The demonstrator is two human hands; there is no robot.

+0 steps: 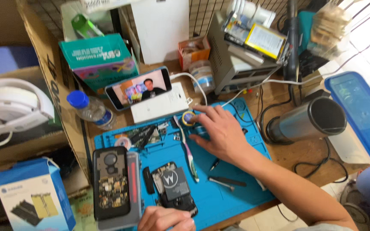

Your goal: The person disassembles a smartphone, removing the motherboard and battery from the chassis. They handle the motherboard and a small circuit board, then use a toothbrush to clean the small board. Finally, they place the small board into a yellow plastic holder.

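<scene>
The right hand is reaching across the centre of the frame, palm down over the blue silicone repair mat that is covering the wooden desk. Its fingers are spreading loosely, and the fingertips are touching a small yellow-rimmed round container lying at the upper edge of the mat; the hand is not closing around it.

The left hand is showing at the bottom edge of the frame, fingers curling inward. It is resting against the lower end of a disassembled black smartphone, which is lying face down on the mat with its battery exposed. Whether this hand is gripping the phone cannot be told.

Just left of that phone, a second opened phone with bare circuit boards is lying on a grey case. A white-and-pink toothbrush is lying between the two hands, and a dark screwdriver is lying to its right on the mat.

At the upper centre, a propped smartphone is playing a video, leaning in front of a teal box. A steel tumbler is lying on its side at the right.
</scene>
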